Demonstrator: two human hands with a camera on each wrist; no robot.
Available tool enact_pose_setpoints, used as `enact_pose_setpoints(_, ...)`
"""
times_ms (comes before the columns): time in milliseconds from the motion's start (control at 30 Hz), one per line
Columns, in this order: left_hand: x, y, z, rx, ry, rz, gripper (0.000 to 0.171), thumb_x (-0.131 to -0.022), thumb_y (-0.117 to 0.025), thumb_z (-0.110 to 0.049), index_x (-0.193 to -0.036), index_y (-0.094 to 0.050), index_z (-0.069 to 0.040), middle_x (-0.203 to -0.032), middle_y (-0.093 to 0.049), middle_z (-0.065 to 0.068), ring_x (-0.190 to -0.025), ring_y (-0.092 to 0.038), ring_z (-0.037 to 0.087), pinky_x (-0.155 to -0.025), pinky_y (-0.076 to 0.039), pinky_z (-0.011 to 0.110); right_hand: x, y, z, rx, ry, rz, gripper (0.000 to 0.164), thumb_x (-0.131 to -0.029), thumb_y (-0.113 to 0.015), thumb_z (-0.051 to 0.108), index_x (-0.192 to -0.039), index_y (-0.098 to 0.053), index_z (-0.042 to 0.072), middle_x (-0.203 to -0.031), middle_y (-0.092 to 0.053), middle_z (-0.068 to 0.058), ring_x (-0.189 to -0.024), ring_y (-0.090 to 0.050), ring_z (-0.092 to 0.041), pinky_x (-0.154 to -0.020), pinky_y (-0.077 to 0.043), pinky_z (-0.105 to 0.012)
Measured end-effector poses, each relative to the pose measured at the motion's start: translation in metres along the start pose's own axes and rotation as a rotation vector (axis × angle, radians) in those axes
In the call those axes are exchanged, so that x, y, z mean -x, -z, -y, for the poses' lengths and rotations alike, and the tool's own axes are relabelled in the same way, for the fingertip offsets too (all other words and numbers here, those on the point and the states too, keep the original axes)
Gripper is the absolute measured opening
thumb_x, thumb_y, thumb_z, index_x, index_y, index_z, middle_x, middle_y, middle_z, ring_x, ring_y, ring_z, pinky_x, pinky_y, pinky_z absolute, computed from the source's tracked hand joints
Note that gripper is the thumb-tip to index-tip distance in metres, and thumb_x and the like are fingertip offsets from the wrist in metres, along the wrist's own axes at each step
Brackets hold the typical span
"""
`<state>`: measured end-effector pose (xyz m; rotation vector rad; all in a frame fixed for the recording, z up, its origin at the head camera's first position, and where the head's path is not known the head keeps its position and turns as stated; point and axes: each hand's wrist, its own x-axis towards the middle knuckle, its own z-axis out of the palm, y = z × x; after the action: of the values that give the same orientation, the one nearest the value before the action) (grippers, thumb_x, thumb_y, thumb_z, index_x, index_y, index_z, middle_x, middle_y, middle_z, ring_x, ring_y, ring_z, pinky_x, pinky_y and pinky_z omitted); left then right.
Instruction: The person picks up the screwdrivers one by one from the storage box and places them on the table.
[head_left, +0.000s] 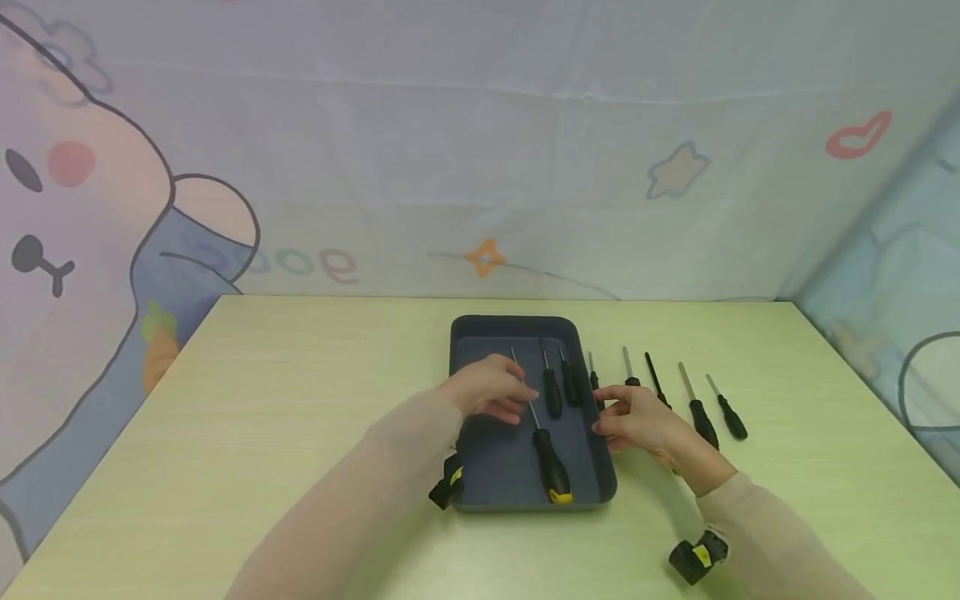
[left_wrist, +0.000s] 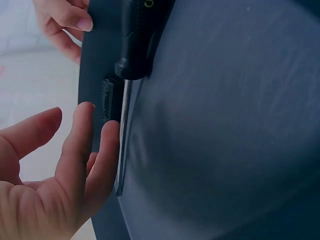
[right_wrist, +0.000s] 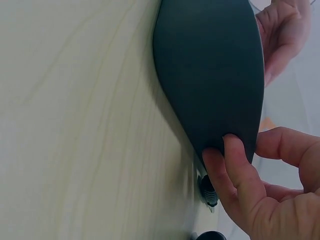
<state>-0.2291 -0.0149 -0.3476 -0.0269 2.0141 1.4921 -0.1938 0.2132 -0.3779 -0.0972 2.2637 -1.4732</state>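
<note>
A dark grey tray stands on the table, with my right hand at its right wall. The fingertips press the outer wall and the thumb is at the rim, pinching it. Over the tray's inside is my left hand, its fingers loosely extended next to the shaft of a large black screwdriver with a yellow handle end. In the left wrist view, a fingertip appears close to that shaft; contact is unclear. Two smaller black screwdrivers lie in the tray's right part.
Right of the tray lie several more screwdrivers, among them one with a long shaft and a short one. My right hand partly hides some of them. A printed cloth hangs behind the pale wooden table.
</note>
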Motion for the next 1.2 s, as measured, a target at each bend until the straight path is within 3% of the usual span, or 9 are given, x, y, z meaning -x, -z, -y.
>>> enact_pose_setpoints(300, -0.018, -0.009, 0.001, 0.030, 0.036, -0.060, 0.050, -0.088, -0.062, 0.000, -0.132, -0.040, 0.006, -0.118, -0.055, 0.023, -0.106, -0.057, 0.036, -0.070, -0.055, 0.033, 0.002, 0.001, 0.000, -0.009, -0.012, -0.001, 0.055, -0.088, -0.055, -0.002, -0.136, -0.031, -0.012, -0.098, -0.056, -0.016, -0.084, -0.061, -0.019, -0.071, -0.054, -0.037)
enact_pose_setpoints(433, -0.025, -0.013, 0.003, 0.022, 0.018, -0.084, 0.046, -0.087, -0.061, 0.002, -0.128, -0.043, 0.008, -0.117, -0.056, 0.023, -0.101, -0.059, 0.035, -0.069, -0.056, 0.033, 0.002, 0.002, -0.001, -0.011, -0.011, -0.002, 0.054, -0.088, -0.054, -0.003, -0.136, -0.031, -0.013, -0.097, -0.056, -0.016, -0.086, -0.061, -0.020, -0.071, -0.054, -0.037)
enact_pose_setpoints(567, -0.030, -0.017, 0.003, -0.091, -0.021, -0.128, 0.039, -0.086, -0.062, 0.003, -0.121, -0.048, 0.010, -0.099, -0.059, 0.019, -0.075, -0.063, 0.027, -0.060, -0.055, 0.030, 0.001, 0.002, -0.003, -0.022, -0.012, -0.001, 0.055, -0.088, -0.054, -0.002, -0.136, -0.031, -0.013, -0.096, -0.056, -0.015, -0.085, -0.061, -0.019, -0.070, -0.054, -0.037)
enact_pose_setpoints(733, -0.038, -0.018, 0.003, -0.312, -0.029, -0.188, 0.053, -0.085, -0.066, -0.002, -0.131, -0.042, 0.010, -0.069, -0.055, 0.009, -0.045, -0.053, 0.014, -0.050, -0.052, 0.024, 0.001, 0.002, -0.003, -0.021, -0.016, -0.006, 0.055, -0.088, -0.055, -0.002, -0.136, -0.031, -0.012, -0.097, -0.056, -0.015, -0.084, -0.061, -0.019, -0.070, -0.054, -0.036)
enact_pose_setpoints(1000, -0.041, -0.020, 0.003, -0.526, 0.011, -0.186, 0.047, -0.085, -0.069, -0.017, -0.123, -0.052, 0.006, -0.047, -0.052, 0.006, -0.034, -0.049, 0.010, -0.043, -0.049, 0.022, 0.000, 0.000, -0.002, -0.027, -0.011, -0.001, 0.055, -0.087, -0.055, -0.002, -0.136, -0.032, -0.012, -0.097, -0.056, -0.015, -0.082, -0.060, -0.018, -0.069, -0.054, -0.036)
enact_pose_setpoints(1200, -0.042, -0.022, 0.007, -0.534, -0.009, -0.179, 0.046, -0.085, -0.066, -0.013, -0.124, -0.051, 0.006, -0.048, -0.054, 0.007, -0.032, -0.048, 0.010, -0.038, -0.044, 0.019, 0.000, 0.000, -0.001, -0.022, -0.011, -0.006, 0.054, -0.088, -0.054, -0.003, -0.136, -0.032, -0.013, -0.098, -0.056, -0.016, -0.084, -0.060, -0.018, -0.070, -0.054, -0.036)
